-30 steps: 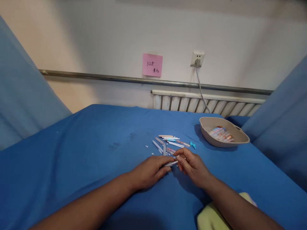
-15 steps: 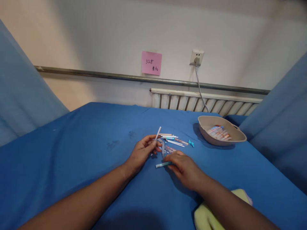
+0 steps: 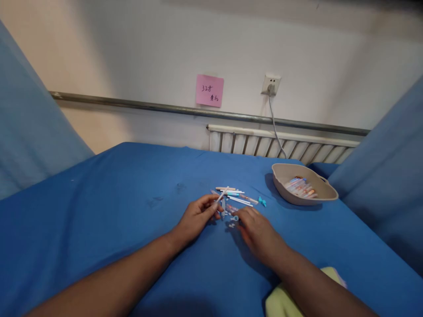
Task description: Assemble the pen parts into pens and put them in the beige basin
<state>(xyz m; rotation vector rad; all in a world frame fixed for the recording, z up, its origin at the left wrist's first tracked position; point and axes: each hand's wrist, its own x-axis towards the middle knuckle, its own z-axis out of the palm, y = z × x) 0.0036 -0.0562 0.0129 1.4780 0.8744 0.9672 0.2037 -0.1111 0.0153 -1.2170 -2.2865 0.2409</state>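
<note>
Pinched between the thumb and fingers of my left hand (image 3: 197, 216) is a thin white pen refill (image 3: 224, 193), slanting up to the right. My right hand (image 3: 259, 231), its fingers closed, grips a light blue pen barrel (image 3: 235, 218) whose round end faces left; the rest is hidden in the hand. Just beyond both hands lie loose pen parts: an orange-toned barrel (image 3: 226, 189), white refills (image 3: 240, 200), a patterned clear barrel (image 3: 248, 199) and a greyish piece (image 3: 223, 208). Small white bits (image 3: 231, 226) are scattered between the hands.
Right of the pile sit small teal pieces (image 3: 262, 201). A beige basin (image 3: 306, 201) holding several pens (image 3: 300, 187) stands at the right on the blue sheet (image 3: 132, 189). A yellow-green cloth (image 3: 282, 304) lies under my right forearm. Behind are a radiator (image 3: 244, 143) and a rail (image 3: 148, 106).
My hands were together on a pen at first and then moved apart, the left with the white refill, the right with the blue barrel. Since then the barrel has turned end-on and white bits lie beneath it.
</note>
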